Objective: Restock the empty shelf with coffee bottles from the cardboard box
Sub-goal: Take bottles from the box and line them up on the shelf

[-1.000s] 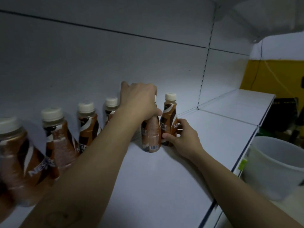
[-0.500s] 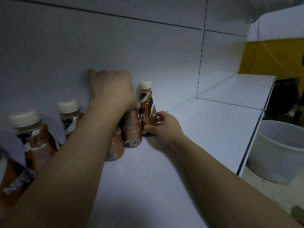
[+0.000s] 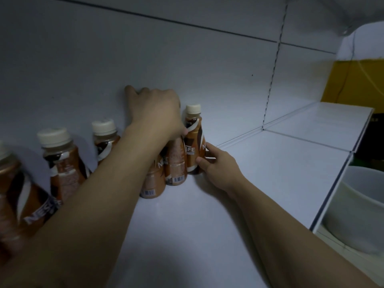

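Brown coffee bottles with cream caps stand in a row along the back wall of the white shelf [image 3: 270, 163]. My left hand [image 3: 154, 110] covers the tops of two bottles [image 3: 175, 161] in the middle of the row, its fingers reaching to the back wall. My right hand [image 3: 218, 163] holds the lower side of the rightmost bottle [image 3: 194, 142], fingers wrapped on its label. Further bottles [image 3: 62, 161] stand at the left, partly hidden by my left forearm. The cardboard box is out of view.
The shelf continues to the right with a second panel [image 3: 324, 125] beyond a seam. A slotted upright strip [image 3: 272, 80] runs down the back wall. Below the shelf edge at right stands a white bucket [image 3: 357, 208]. A yellow wall [image 3: 353, 80] lies beyond.
The view has shifted closer and to the right. Both hands have pushed their bottles back against the wall, joining the row; the grips look unchanged.
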A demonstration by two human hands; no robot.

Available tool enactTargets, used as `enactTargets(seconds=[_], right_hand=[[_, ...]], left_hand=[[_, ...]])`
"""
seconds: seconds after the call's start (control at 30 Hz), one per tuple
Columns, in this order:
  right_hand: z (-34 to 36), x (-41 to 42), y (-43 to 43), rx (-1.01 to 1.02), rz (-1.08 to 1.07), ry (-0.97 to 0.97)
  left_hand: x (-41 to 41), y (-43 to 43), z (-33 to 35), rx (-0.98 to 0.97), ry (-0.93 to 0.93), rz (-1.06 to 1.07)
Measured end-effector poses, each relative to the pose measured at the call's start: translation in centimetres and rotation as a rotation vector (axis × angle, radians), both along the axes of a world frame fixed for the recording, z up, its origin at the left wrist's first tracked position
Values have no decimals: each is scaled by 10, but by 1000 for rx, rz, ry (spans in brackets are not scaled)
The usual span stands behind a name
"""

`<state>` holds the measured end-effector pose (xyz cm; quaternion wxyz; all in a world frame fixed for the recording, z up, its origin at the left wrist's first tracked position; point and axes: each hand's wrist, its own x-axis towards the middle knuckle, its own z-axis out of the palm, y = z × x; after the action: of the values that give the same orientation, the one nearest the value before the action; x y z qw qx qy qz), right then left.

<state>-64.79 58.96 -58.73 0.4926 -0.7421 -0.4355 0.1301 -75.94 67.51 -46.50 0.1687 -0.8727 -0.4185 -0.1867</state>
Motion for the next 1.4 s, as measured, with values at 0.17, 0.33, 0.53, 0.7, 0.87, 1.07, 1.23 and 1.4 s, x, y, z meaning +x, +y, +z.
enactTargets(seconds=[0.17, 0.33, 0.53, 0.7, 0.87, 1.07, 1.23, 1.4], right_hand=[[1, -4, 0, -12, -25, -26], [6, -13, -4, 6, -77, 32], [37, -37, -16, 184, -154, 1], [62, -76, -20, 303, -31, -179], [70, -122, -30, 293, 67, -301], [87, -187, -20, 303, 291, -387], [90, -230, -1, 338, 381, -456], [81, -270, 21, 371, 233, -717]], left_hand=[[-4, -9, -1, 18, 38, 0], [-6, -32, 3, 109, -82, -80], [-41, -57, -1, 100, -82, -266], [-109, -62, 6, 140, -66, -226], [-188, -70, 21, 127, -94, -112], [-272, -66, 28, 94, -189, 84], [-324, -48, 24, 75, -193, 232], [-352, -34, 10, 51, -185, 276]])
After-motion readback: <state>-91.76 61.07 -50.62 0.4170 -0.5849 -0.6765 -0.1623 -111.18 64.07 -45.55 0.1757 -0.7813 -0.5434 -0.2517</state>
